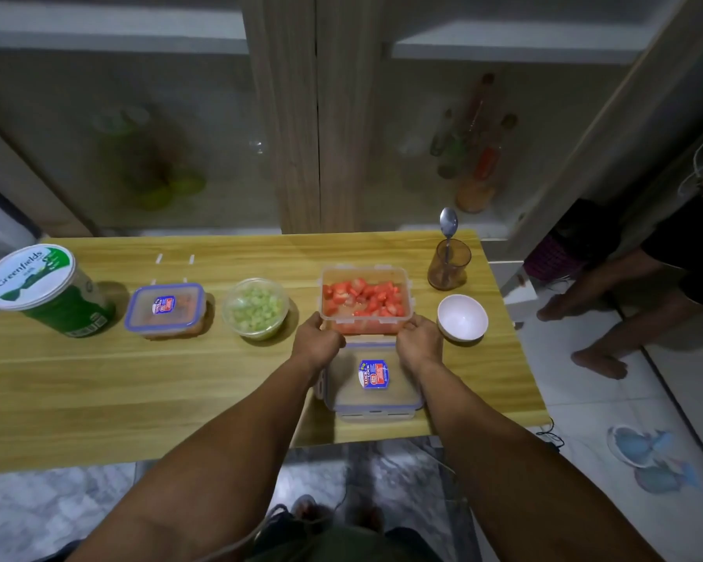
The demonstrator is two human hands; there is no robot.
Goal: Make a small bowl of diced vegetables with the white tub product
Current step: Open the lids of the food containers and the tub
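Note:
An open clear container of diced red tomato (365,300) sits on the wooden table (139,383). My left hand (316,340) grips its near left corner and my right hand (419,341) grips its near right corner. Its blue-rimmed lid (372,381) lies flat just in front of it, between my wrists. A small empty white bowl (462,317) stands to the right. A clear bowl of diced green vegetable (255,308) is to the left, then a closed lidded container (165,309), then the white Greenfields tub (37,288) with its lid on.
A brown cup (449,263) holding a spoon (448,225) stands behind the white bowl. A person's bare feet (601,361) are on the floor past the table's right edge. Slippers (650,456) lie on the tiles at lower right. Cabinets rise behind the table.

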